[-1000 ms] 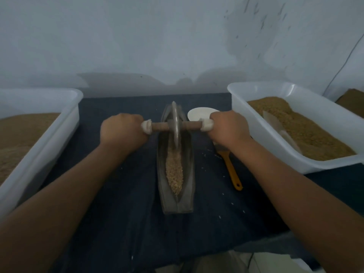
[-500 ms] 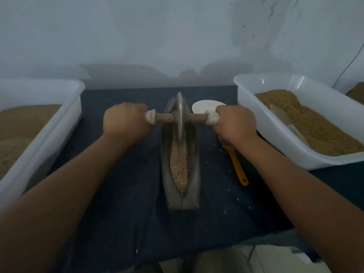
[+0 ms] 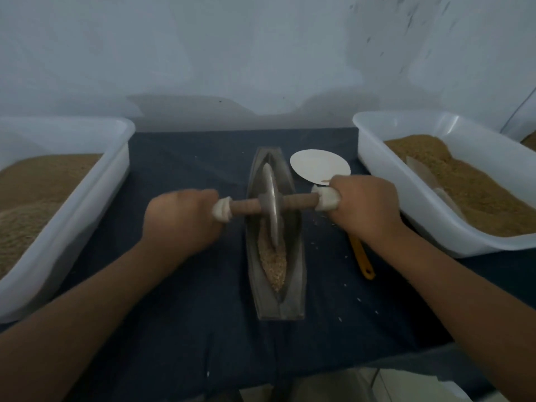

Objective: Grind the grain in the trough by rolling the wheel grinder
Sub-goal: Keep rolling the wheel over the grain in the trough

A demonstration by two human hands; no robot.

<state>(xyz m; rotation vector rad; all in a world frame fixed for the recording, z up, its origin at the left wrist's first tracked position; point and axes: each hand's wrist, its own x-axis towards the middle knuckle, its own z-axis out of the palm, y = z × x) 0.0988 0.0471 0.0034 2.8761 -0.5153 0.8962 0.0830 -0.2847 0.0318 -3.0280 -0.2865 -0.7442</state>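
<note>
A dark boat-shaped trough [image 3: 295,288] lies lengthwise on the dark cloth in the middle of the head view. Pale grain [image 3: 274,266] fills its near half. The metal wheel grinder [image 3: 271,207] stands upright in the trough's middle, its lower rim in the grain, on a wooden axle with white-wrapped ends. My left hand [image 3: 181,220] grips the left end of the axle. My right hand [image 3: 364,206] grips the right end. The fingers are curled round the handles and hide them.
A white tub [image 3: 87,198] of brown grain stands at the left and another white tub [image 3: 385,181] with a scoop in it at the right. A white dish [image 3: 317,166] sits beside the trough's far end. A yellow-handled tool [image 3: 361,259] lies under my right wrist. The cloth's near edge is close.
The wheel has rolled from the trough's far end toward me to its middle, with both hands moving along with it. The far part of the trough now shows.
</note>
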